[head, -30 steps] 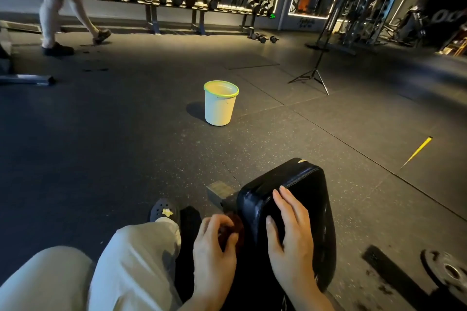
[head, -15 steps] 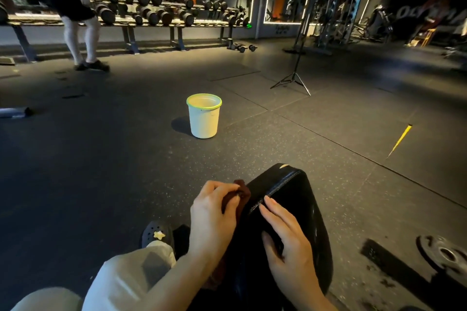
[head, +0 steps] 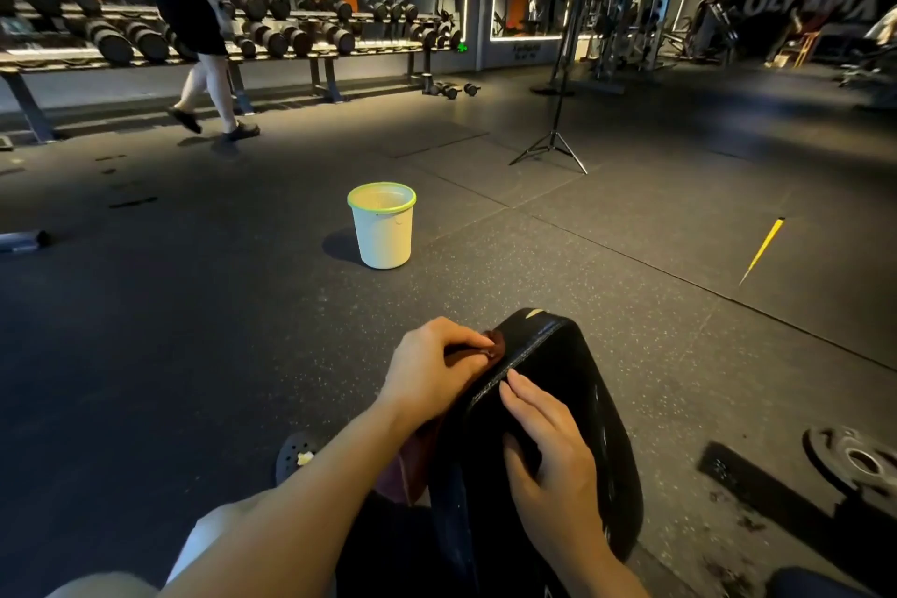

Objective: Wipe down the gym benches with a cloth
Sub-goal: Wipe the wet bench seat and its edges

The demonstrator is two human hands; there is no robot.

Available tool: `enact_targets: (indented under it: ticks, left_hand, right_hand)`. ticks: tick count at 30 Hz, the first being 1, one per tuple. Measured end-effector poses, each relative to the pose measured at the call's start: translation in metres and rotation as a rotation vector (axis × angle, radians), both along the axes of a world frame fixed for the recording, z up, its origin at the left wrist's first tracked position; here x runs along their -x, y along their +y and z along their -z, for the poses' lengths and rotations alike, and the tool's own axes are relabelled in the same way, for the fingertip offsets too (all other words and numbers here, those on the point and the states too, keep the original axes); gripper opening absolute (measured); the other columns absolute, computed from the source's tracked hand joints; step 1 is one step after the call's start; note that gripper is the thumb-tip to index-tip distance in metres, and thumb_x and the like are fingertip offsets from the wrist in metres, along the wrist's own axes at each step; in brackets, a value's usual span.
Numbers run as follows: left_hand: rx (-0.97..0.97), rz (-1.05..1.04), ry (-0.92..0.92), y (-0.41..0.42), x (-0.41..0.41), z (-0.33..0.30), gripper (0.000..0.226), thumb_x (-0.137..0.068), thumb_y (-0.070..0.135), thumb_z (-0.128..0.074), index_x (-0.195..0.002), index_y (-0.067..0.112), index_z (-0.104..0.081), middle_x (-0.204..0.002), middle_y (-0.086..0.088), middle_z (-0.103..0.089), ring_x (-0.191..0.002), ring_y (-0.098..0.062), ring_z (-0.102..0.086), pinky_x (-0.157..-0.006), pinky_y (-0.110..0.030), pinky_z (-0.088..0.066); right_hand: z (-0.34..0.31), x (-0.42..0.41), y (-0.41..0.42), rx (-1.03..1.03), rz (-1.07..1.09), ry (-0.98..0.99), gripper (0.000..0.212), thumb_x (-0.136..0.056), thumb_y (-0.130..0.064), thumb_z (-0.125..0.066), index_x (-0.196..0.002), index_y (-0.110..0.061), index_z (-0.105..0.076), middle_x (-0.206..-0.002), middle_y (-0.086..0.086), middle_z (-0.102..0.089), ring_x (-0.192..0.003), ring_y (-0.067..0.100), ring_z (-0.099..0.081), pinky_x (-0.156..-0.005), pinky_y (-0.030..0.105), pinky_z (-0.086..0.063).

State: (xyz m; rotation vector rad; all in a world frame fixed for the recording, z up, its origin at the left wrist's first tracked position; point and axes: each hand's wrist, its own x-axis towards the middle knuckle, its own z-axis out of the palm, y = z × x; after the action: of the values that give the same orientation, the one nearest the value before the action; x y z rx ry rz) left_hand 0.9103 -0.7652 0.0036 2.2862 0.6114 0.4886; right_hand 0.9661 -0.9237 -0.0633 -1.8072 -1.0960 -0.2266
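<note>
A black padded gym bench runs away from me at the bottom centre, its far end rounded. My left hand is closed on a dark reddish-brown cloth and presses it against the bench's left side edge near the far end. More of the cloth hangs below my left forearm. My right hand lies flat on top of the pad, fingers spread, fingertips at the stitched seam.
A cream bucket with a green rim stands on the rubber floor ahead. A person walks past the dumbbell rack at the back left. A tripod stands beyond; a weight plate lies at right.
My left hand has slid the cloth forward along the bench's left edge toward the far end. My head has lifted, showing more of the room. The person at the back has walked right.
</note>
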Motion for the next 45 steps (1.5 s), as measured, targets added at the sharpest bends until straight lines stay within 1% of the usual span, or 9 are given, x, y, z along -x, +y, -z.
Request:
enact_targets:
  ticks: [6,12,15,19,26,32,36,41,45]
  left_hand:
    - [-0.011,-0.263,-0.128,-0.014,0.023,0.002,0.023,-0.086,0.012,-0.067,-0.101,0.029,-0.068,-0.107,0.008,-0.066,-0.094,0.002,-0.058,-0.089,-0.015,-0.043]
    - [0.069,-0.104,-0.390,-0.089,0.043,0.005,0.025,-0.087,0.011,-0.065,-0.105,0.030,-0.065,-0.103,0.013,-0.063,-0.099,0.002,-0.061,-0.087,-0.018,-0.051]
    - [0.169,0.015,-0.358,-0.096,0.045,0.010,0.028,-0.093,0.012,-0.058,-0.116,0.027,-0.063,-0.111,0.014,-0.064,-0.106,0.002,-0.060,-0.092,-0.024,-0.052]
    - [-0.253,-0.085,-0.291,-0.089,0.053,0.035,0.038,-0.086,0.010,-0.065,-0.121,0.026,-0.062,-0.125,0.013,-0.058,-0.121,0.002,-0.048,-0.102,-0.011,-0.033]
    - [-0.369,-0.214,-0.328,-0.089,0.054,0.067,0.038,-0.095,0.018,-0.042,-0.129,0.012,-0.058,-0.133,-0.002,-0.057,-0.121,-0.015,-0.054,-0.102,-0.032,-0.046]
    - [-0.475,-0.130,-0.317,-0.083,0.060,0.078,0.043,-0.092,0.011,-0.050,-0.135,0.013,-0.051,-0.144,0.002,-0.045,-0.133,-0.010,-0.045,-0.104,-0.037,-0.046]
    - [-0.468,-0.130,-0.314,-0.084,0.059,0.079,0.048,-0.088,0.010,-0.054,-0.136,0.013,-0.049,-0.144,0.002,-0.044,-0.134,-0.012,-0.044,-0.103,-0.039,-0.045]
    - [-0.481,-0.135,-0.319,-0.084,0.057,0.080,0.045,-0.091,0.008,-0.051,-0.136,0.011,-0.050,-0.143,0.001,-0.045,-0.134,-0.011,-0.043,-0.106,-0.038,-0.041]
    - [-0.529,-0.110,-0.267,-0.083,0.059,0.082,0.052,-0.086,0.003,-0.062,-0.136,0.010,-0.050,-0.145,-0.001,-0.045,-0.136,-0.013,-0.041,-0.101,-0.043,-0.048]
  right_hand:
    - [-0.006,0.011,-0.013,0.091,-0.007,0.150,0.059,-0.086,-0.001,-0.065,-0.131,-0.037,-0.050,-0.137,-0.030,-0.043,-0.133,-0.010,-0.034,-0.113,0.022,-0.032]
    - [-0.032,0.048,-0.028,-0.180,-0.184,0.600,0.049,-0.091,-0.017,-0.053,-0.134,-0.040,-0.045,-0.135,-0.038,-0.044,-0.129,-0.012,-0.038,-0.102,0.005,-0.031]
    - [-0.023,0.047,-0.034,-0.245,0.038,0.571,0.052,-0.089,-0.002,-0.060,-0.121,-0.043,-0.055,-0.124,-0.031,-0.057,-0.121,-0.011,-0.048,-0.103,0.016,-0.041]
    - [-0.003,0.037,-0.033,-0.259,0.387,0.563,0.051,-0.088,-0.002,-0.061,-0.115,-0.044,-0.056,-0.123,-0.021,-0.058,-0.118,-0.007,-0.050,-0.108,0.036,-0.042]
    - [0.021,0.047,-0.004,-0.007,0.082,0.014,0.047,-0.088,-0.014,-0.068,-0.132,-0.024,-0.055,-0.150,-0.010,-0.040,-0.135,0.004,-0.033,-0.111,0.015,-0.026]
    - [0.056,0.042,-0.026,-0.038,0.266,0.227,0.056,-0.083,-0.006,-0.071,-0.130,-0.032,-0.054,-0.141,-0.020,-0.043,-0.131,-0.003,-0.037,-0.109,0.032,-0.040]
    - [0.026,0.046,-0.001,-0.187,0.315,0.176,0.055,-0.090,-0.012,-0.061,-0.141,-0.022,-0.043,-0.138,-0.011,-0.045,-0.128,-0.003,-0.039,-0.108,0.012,-0.031]
    - [0.033,0.036,0.004,-0.131,0.178,-0.003,0.043,-0.088,-0.008,-0.058,-0.130,-0.012,-0.059,-0.140,0.002,-0.052,-0.128,0.013,-0.042,-0.109,0.017,-0.032]
    - [0.061,0.023,-0.019,-0.022,0.466,0.339,0.046,-0.083,0.003,-0.066,-0.124,-0.017,-0.061,-0.130,-0.009,-0.051,-0.125,0.018,-0.048,-0.100,0.002,-0.024]
